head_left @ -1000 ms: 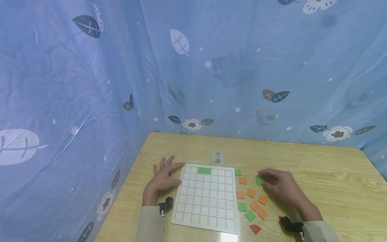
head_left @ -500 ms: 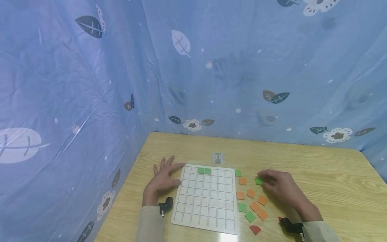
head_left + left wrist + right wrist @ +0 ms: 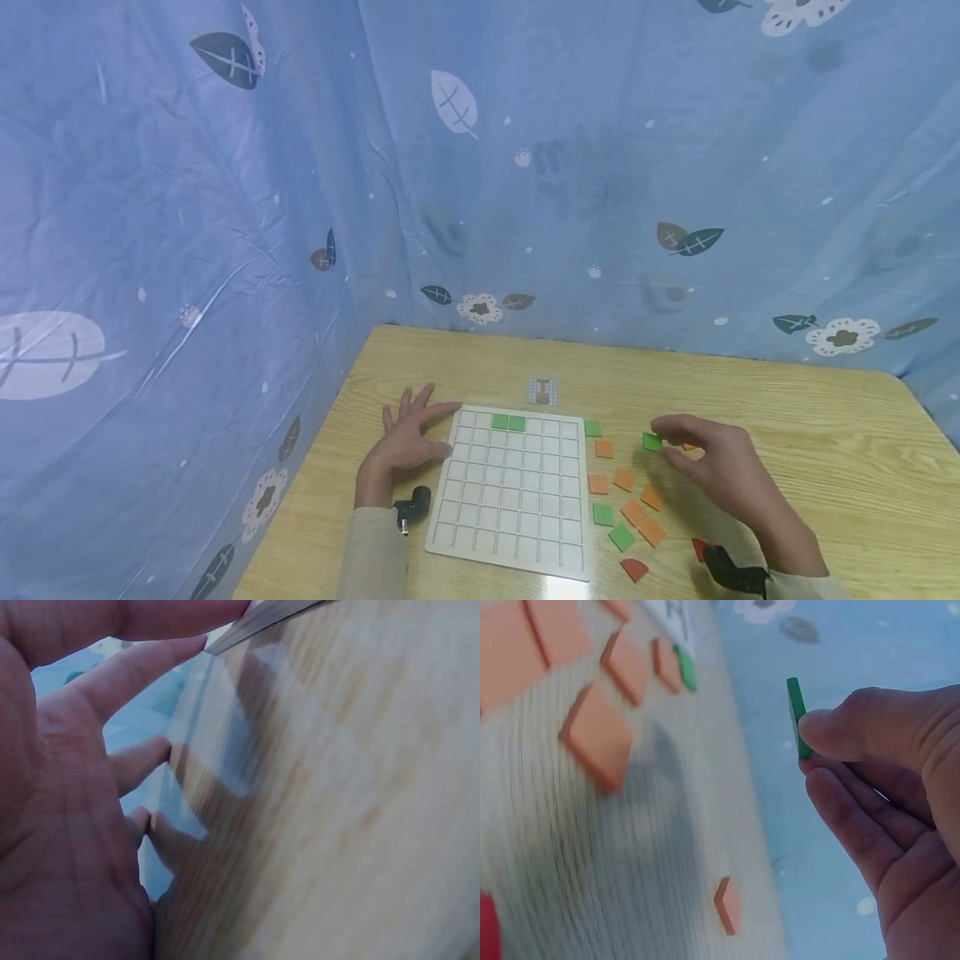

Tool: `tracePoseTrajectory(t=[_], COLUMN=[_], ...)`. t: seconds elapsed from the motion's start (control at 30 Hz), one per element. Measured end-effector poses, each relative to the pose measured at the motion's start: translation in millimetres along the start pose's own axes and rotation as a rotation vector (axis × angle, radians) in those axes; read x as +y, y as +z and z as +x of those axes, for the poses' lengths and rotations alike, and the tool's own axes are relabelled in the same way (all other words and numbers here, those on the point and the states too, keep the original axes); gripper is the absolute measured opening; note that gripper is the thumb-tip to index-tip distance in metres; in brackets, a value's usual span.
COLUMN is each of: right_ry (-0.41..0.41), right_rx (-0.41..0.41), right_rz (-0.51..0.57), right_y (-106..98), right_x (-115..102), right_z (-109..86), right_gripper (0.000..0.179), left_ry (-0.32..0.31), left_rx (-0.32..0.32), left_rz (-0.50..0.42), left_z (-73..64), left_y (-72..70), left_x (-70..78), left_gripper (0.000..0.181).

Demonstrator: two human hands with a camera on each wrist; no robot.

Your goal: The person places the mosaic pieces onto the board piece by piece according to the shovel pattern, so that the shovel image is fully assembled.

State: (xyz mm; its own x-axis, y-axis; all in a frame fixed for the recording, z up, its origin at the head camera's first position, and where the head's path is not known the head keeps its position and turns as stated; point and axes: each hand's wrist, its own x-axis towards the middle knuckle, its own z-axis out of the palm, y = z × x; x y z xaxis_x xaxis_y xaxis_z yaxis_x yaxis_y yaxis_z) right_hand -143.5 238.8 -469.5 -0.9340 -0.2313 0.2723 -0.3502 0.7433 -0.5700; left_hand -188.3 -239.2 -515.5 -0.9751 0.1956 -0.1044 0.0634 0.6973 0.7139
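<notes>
My right hand [image 3: 716, 462] pinches a green square tile [image 3: 651, 442] between thumb and fingers, to the right of the board. In the right wrist view the tile [image 3: 794, 705] is seen nearly edge-on, lifted above the tabletop. My left hand [image 3: 405, 446] rests at the left edge of a white gridded board [image 3: 510, 492], fingers spread, with index finger and thumb at the rim. The left wrist view shows the palm [image 3: 67, 795] beside the board's edge [image 3: 270, 620]. Two green tiles [image 3: 507, 422] lie side by side in the board's top row.
Several orange square tiles [image 3: 623, 479] and green ones [image 3: 603, 514] lie right of the board. Red quarter-round pieces [image 3: 634, 569] are nearer the front. A small printed grid card [image 3: 542, 392] lies behind the board. A blue patterned curtain [image 3: 562, 208] borders the wooden table [image 3: 825, 450].
My right hand has raised the green tile and shifted slightly right, so an orange tile behind the hand now partly shows. The left hand and board have stayed put.
</notes>
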Motion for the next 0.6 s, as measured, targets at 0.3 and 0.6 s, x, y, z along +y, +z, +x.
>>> tracePoseTrajectory(t=[0.3,0.6], right_ry=[0.019,-0.003], right_rx=[0.064,0.103], right_rz=[0.028,0.039], right_y=[5.1,10.2], right_x=[-15.2,-27.2], right_z=[-8.0,-7.0], right_gripper=[0.035,0.035], left_ry=[0.007,0.016], left_rx=[0.002,0.001], left_rz=[-0.004,0.001], left_z=[0.9,0.8], left_y=[0.2,-0.3], left_x=[0.1,0.2], left_gripper=[0.076,0.076])
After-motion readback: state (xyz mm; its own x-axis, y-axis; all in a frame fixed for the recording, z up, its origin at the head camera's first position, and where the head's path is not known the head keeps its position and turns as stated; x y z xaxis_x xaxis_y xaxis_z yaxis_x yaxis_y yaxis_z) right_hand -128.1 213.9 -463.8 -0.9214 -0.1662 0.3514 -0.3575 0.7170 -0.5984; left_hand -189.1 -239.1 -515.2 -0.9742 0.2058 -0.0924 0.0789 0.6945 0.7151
